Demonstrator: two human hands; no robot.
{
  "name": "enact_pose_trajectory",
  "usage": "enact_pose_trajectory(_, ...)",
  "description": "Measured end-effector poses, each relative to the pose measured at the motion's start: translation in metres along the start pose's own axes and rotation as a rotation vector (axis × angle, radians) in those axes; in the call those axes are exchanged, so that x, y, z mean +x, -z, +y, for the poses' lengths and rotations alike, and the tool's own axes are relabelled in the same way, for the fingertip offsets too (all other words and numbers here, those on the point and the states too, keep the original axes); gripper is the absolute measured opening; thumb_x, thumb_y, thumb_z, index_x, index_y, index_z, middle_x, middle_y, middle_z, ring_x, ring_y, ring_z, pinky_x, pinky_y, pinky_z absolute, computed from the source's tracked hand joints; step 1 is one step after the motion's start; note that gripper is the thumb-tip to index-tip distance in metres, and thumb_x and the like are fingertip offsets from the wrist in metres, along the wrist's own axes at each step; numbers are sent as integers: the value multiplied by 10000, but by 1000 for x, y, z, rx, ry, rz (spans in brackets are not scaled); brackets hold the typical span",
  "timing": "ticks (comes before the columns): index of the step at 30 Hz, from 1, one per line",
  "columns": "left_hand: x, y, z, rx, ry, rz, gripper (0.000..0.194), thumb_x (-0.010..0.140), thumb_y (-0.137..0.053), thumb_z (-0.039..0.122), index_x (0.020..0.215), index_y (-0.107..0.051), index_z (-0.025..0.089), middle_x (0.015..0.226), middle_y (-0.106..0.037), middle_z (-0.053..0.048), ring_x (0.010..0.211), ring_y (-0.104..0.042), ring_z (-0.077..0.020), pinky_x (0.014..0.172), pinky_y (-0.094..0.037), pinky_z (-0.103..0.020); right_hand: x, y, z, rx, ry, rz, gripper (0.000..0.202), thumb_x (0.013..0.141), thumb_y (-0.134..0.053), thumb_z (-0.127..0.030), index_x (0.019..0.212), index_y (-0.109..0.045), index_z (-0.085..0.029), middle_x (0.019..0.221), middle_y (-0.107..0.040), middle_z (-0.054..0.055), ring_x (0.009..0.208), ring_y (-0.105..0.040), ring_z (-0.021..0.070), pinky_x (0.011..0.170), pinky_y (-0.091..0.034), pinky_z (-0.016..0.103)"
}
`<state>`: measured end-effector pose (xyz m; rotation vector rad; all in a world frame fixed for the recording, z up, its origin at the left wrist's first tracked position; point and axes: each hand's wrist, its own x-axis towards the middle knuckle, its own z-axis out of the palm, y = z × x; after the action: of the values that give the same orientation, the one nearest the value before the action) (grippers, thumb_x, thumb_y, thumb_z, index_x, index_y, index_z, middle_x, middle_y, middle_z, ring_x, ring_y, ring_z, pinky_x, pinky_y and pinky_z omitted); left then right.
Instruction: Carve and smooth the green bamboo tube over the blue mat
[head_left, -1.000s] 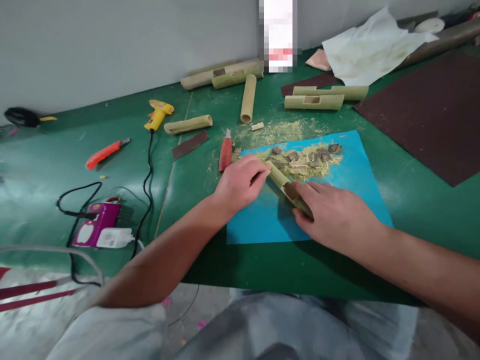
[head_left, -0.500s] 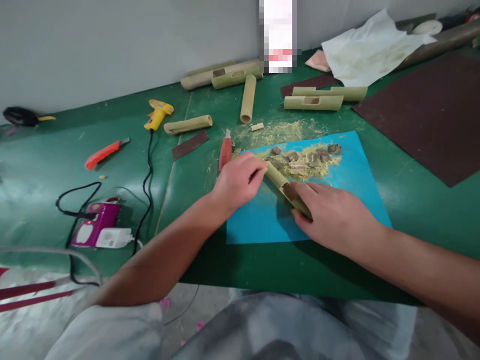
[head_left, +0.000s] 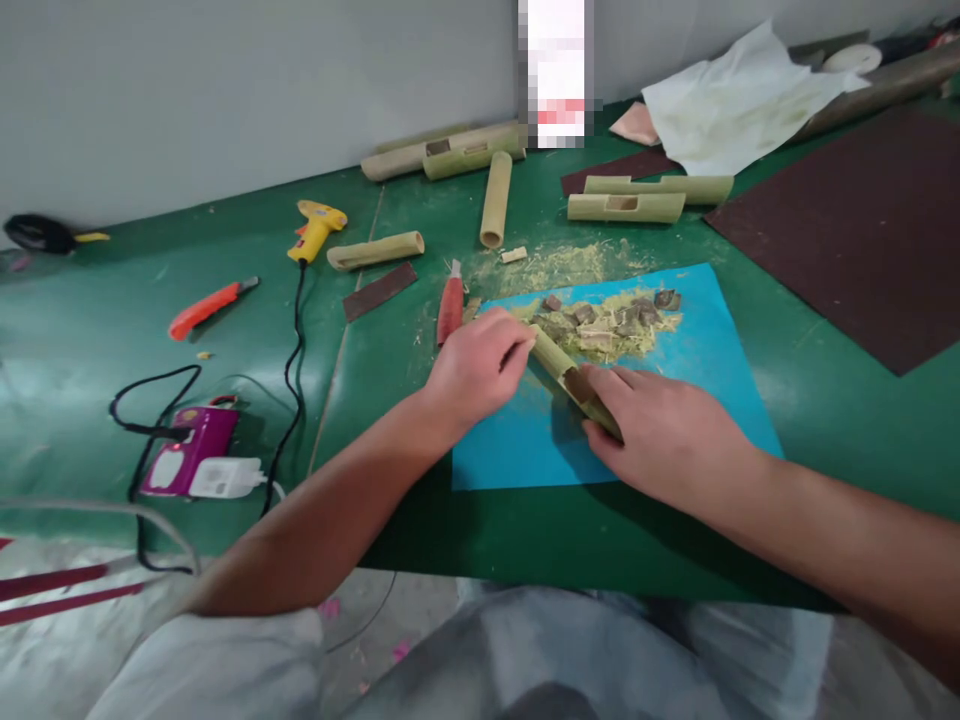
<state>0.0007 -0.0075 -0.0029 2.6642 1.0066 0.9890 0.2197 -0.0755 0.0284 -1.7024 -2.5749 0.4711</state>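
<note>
Over the blue sheet, a piece of bamboo tube with a notch cut in its upper side lies slantwise between my hands. My right hand is wrapped round its near end, thumb below and fingers on top. At the far end, my left hand is closed, its fingertips pinched against the tube's tip; whether anything small sits between them is hidden. Just beyond the tube is a heap of bamboo shavings and dark scraps. A red-handled knife lies beside my left hand.
Several other bamboo tubes lie toward the wall. On the left are a yellow glue gun, an orange cutter and a purple power box with cords. A dark brown sheet covers the right side; a white cloth lies behind.
Almost nothing differs. Both hands keep their hold on the bamboo tube, which has shifted or turned very slightly; the whole view has moved a few pixels.
</note>
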Motion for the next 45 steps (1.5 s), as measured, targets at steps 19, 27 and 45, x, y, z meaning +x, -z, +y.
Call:
enact_pose_trajectory(19, 1, 5, 0, -27, 10, -89, 165, 1035, -565, 203, 944, -700, 177, 870, -725, -50, 818, -699, -169, 751, -571, -282, 2, 1, -3, -63, 27, -15, 344, 961, -547, -239, 1276, -651, -146, 998, -757, 108, 847, -679, 243, 607, -292, 344)
enact_pose_trajectory(27, -1, 3, 1, -2, 22, -69, 190, 1045, -550, 206, 924, -694, 177, 858, -718, -49, 815, -687, -167, 752, -567, -285, 0, 2, -4, -53, 25, -10, 340, 954, -563, -232, 1273, -648, -151, 1011, -762, 110, 849, -683, 245, 598, -292, 345)
enact_pose_trajectory(45, 1, 7, 0, 58, 18, -85, 196, 1037, -545, 193, 907, -690, 167, 855, -706, -60, 810, -681, -182, 761, -562, -300, 0, 2, -3, -61, 34, -5, 366, 970, -554, -232, 1311, -641, -132, 1002, -759, 110, 848, -675, 244, 611, -305, 349)
